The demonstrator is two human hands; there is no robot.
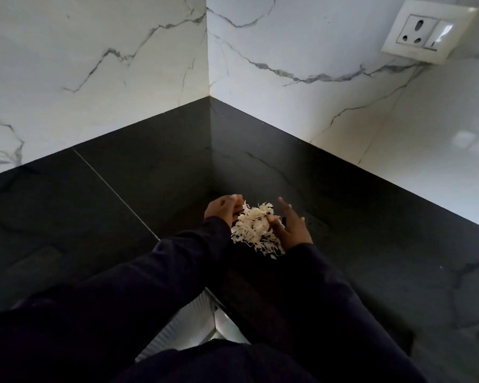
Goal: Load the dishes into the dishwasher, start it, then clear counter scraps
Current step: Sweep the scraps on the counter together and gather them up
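Together, left hand (224,210) (fingers curled) and open-fingered right hand (293,228) cup pale scraps (256,230).

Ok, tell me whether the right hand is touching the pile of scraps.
Touching. The head view shows the right hand against the pile of pale shredded scraps, its thumb lying over the shreds.

A: Your left hand (221,210) hides its own fingertips; grip on the shredded scraps (256,230) undetermined.

B: Your sleeves (177,272) cover the counter (94,203) edge; switch plate (426,31) marking unreadable.
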